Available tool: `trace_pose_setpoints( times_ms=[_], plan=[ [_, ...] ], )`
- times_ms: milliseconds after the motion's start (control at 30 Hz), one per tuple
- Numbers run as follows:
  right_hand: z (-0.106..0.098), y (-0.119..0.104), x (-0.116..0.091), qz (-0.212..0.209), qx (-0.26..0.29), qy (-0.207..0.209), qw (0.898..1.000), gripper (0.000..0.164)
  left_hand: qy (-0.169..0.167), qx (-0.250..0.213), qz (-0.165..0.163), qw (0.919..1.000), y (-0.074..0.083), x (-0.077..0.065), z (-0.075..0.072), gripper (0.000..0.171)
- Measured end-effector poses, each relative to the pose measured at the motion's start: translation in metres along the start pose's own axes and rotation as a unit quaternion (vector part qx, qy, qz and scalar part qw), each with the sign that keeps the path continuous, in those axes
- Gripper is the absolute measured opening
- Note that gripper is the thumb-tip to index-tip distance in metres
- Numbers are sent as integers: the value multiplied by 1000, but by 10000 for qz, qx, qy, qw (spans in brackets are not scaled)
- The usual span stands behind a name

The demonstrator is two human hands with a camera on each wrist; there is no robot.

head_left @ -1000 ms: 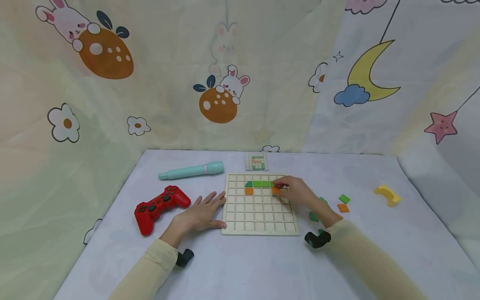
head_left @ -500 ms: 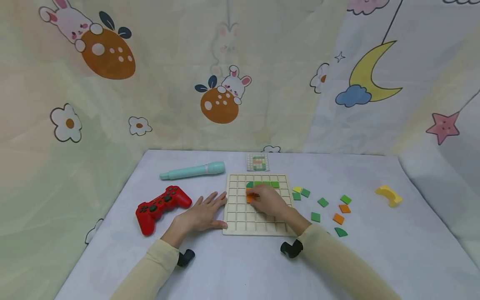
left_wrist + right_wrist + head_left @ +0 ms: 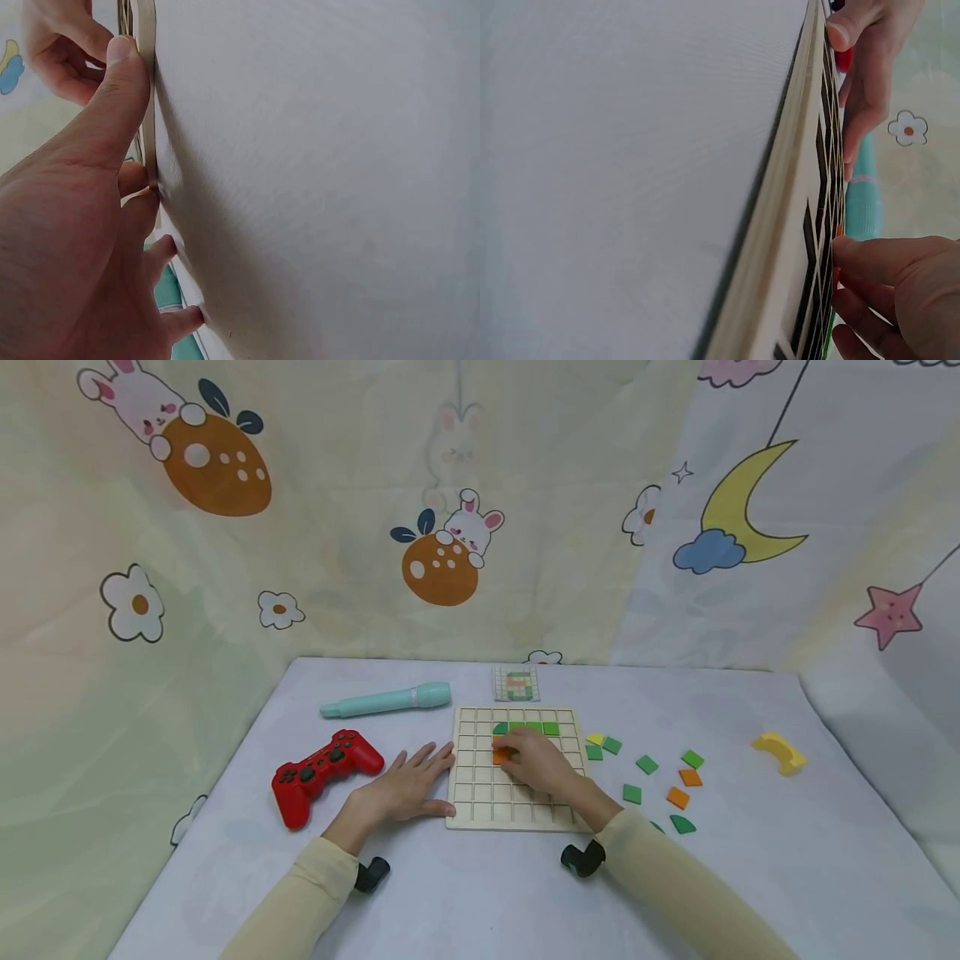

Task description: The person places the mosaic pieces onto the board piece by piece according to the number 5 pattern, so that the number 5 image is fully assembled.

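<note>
A wooden grid board (image 3: 480, 810) lies in the middle of the table. Along its upper rows sit a dark green rounded-corner tile (image 3: 500, 727) and light green square tiles (image 3: 551, 728). My right hand (image 3: 542, 763) reaches over the board and pinches an orange square tile (image 3: 499, 758), low against the grid; its fingers partly cover the orange tiles there. In the right wrist view, thumb and fingertips meet at the grid surface around a sliver of orange. My left hand (image 3: 408, 787) is spread on the table, with fingertips and thumb touching the board's left edge.
Loose green tiles (image 3: 632, 793), orange tiles (image 3: 678, 797) and a yellow tile (image 3: 596, 738) lie right of the board. A pattern card (image 3: 516, 683) is behind it. Around stand a red game controller (image 3: 324, 774), teal microphone-like toy (image 3: 386, 700) and yellow arch block (image 3: 780, 752).
My right hand has moved left across the board with an orange tile, from the right end of the green row to below its left end. The left hand has stayed at the edge.
</note>
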State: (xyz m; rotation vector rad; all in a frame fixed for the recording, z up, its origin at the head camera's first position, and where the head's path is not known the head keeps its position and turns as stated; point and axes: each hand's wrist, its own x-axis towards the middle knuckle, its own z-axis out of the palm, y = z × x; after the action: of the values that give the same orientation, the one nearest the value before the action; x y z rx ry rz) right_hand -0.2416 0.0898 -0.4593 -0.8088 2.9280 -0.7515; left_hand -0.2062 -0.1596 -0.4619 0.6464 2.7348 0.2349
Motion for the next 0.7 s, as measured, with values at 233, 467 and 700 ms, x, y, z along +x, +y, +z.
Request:
trace_pose_setpoints(
  times_ms=[233, 467, 700],
  plan=[
    [-16, 6, -7, 190, 270, 36, 9994, 31, -35, -43, -2, 10000, 1, 0, -2, 91],
    [-44, 38, -24, 145, 301, 190, 9993, 34, -20, 0, 14, 10000, 1, -1, -3, 90],
    [-73, 75, -54, 519, 537, 187, 9970, 38, -33, -110, 65, 9999, 1, -1, -3, 91]
  ],
)
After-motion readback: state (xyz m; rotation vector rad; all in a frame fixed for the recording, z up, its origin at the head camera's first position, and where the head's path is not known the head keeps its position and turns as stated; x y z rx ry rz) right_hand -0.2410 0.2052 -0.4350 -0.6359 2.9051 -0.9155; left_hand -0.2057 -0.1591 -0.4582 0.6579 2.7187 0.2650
